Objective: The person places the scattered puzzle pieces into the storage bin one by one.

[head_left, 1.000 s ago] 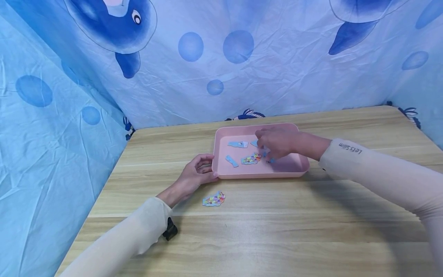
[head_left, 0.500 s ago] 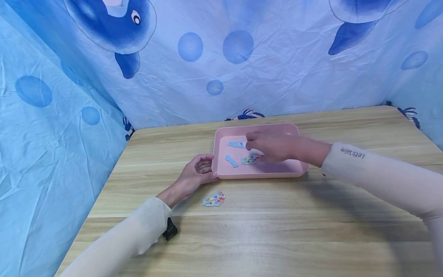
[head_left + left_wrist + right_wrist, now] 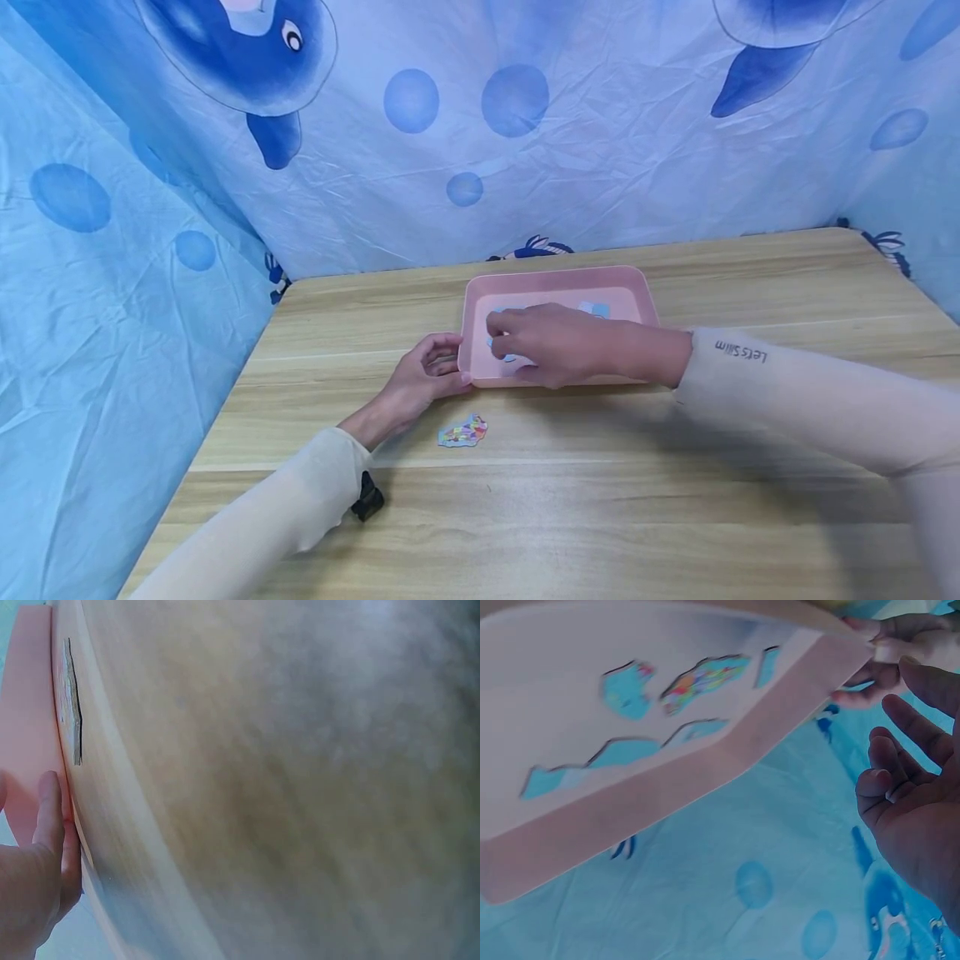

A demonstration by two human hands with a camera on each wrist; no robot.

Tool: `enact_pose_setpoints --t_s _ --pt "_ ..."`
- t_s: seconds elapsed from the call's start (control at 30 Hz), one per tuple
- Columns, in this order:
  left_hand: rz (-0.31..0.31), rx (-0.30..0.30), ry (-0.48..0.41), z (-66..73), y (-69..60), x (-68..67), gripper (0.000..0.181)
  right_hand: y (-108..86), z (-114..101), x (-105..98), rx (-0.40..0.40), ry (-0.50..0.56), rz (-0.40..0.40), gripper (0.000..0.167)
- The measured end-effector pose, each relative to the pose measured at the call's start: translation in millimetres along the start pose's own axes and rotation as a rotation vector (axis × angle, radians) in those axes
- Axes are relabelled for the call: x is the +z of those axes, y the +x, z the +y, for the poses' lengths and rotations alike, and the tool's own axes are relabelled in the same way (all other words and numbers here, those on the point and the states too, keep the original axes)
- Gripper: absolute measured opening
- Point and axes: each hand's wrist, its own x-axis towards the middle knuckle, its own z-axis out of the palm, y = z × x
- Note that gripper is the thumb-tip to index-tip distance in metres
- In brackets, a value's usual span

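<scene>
My left hand [image 3: 426, 373] grips the left front corner of a pink tray [image 3: 652, 312], thumb at the front wall and fingers on the side. Over the tray's left half hovers my right hand [image 3: 558, 346], its fingers loosely bent. No piece shows between those fingers [image 3: 874, 780] in the right wrist view. Several flat puzzle pieces lie in the tray: a multicoloured map-like one [image 3: 705, 681], a blue one with red [image 3: 628, 691], a small blue one [image 3: 768, 666] and blue ones along the back wall. Another multicoloured puzzle piece [image 3: 462, 432] lies on the table before the tray.
The wooden table [image 3: 600, 508] reaches back to a blue cloth [image 3: 600, 167] printed with dolphins and bubbles, which also hangs at the sides. A small black object [image 3: 368, 497] sits at the left wrist.
My right hand has moved leftward across the tray, from the right-hand pieces to above the left ones. A blue-and-white piece at the back right is now uncovered. My left hand has stayed put.
</scene>
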Motion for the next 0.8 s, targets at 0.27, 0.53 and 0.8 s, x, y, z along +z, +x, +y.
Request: enact_pose_setpoints --t_s 0.27,0.53,0.8 --pt "0.006 -0.007 0.073 1.1 -1.0 -1.8 0.063 19.2 -21 12 -0.095 0.033 -0.025 0.024" --pt "0.009 -0.016 0.086 1.8 -1.3 -2.8 0.067 33.6 -46 29 -0.155 -0.022 -0.102 0.018" --pt "0.030 0.015 0.097 -0.3 0.0 0.1 0.063 36.6 -58 49 -0.150 -0.149 -0.143 0.034"
